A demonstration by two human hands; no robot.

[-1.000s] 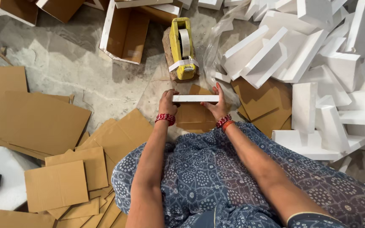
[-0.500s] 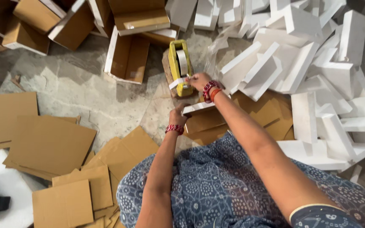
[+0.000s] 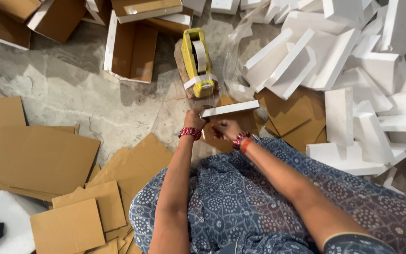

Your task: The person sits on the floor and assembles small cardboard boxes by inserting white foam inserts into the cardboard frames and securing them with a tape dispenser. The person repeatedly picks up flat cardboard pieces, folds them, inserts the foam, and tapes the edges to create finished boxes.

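**A:** What do the hands hold?

**B:** Just above the middle of the frame, the left hand (image 3: 194,118) grips the left end of a thin, flat white foam-and-cardboard panel (image 3: 230,108), fingers curled around its edge. The panel lies nearly level, tilted slightly up to the right.

**A:** And the other hand?

**B:** The right hand (image 3: 225,129) sits just under the panel, fingers drawn together as if pinching something small — whether it is a strip of tape, I cannot tell. Half a second ago this hand was stretched up to the yellow tape dispenser (image 3: 197,63); now it is back at the panel. That suggests a piece of tape has been pulled off for the panel's edge.

**A:** What lies around?

**B:** The dispenser stands on the grey concrete floor (image 3: 66,94) just above the hands. White foam blocks (image 3: 334,61) are heaped at the upper right, brown cardboard sheets (image 3: 43,160) spread over the lower left, and open cardboard boxes (image 3: 130,49) sit along the top. A blue patterned garment (image 3: 240,207) covers the lap — lower centre.
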